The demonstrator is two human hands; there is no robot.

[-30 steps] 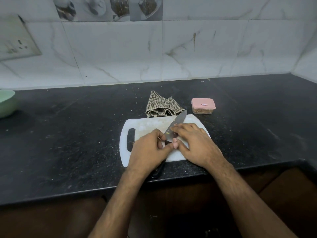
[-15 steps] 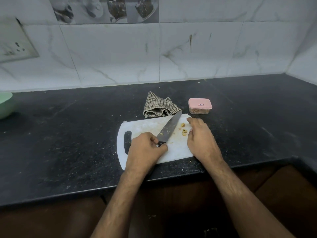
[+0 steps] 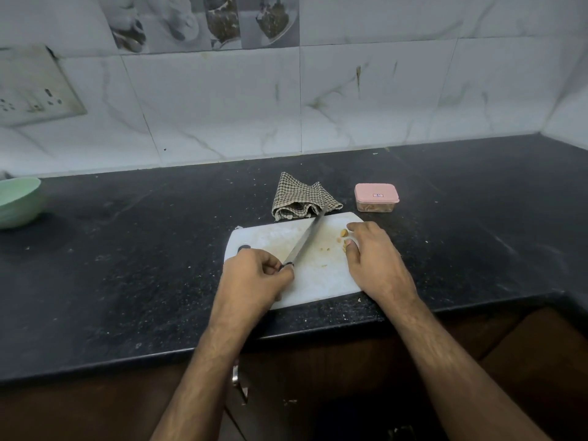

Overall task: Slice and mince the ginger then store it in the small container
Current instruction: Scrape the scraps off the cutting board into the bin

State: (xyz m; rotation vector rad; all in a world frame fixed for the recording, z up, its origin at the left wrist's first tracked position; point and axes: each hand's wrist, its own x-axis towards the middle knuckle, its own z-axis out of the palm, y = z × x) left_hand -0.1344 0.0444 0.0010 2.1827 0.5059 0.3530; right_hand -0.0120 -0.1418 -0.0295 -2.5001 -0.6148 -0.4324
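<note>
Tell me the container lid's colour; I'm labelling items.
Pink lid, seen in the head view.

board (image 3: 321, 281): white, yellowish stains
ginger (image 3: 344, 232): pale yellow-tan
box (image 3: 376, 197): pink lid, clear base
cloth (image 3: 300, 201): brown-and-cream check
bowl (image 3: 17, 202): mint green
counter (image 3: 127, 265): black, pale specks
wall (image 3: 350, 100): white, grey-brown veins

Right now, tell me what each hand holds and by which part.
The left hand grips the knife by its handle. The right hand holds nothing I can make out: it rests on the cutting board, fingertips beside the ginger pieces.
</note>
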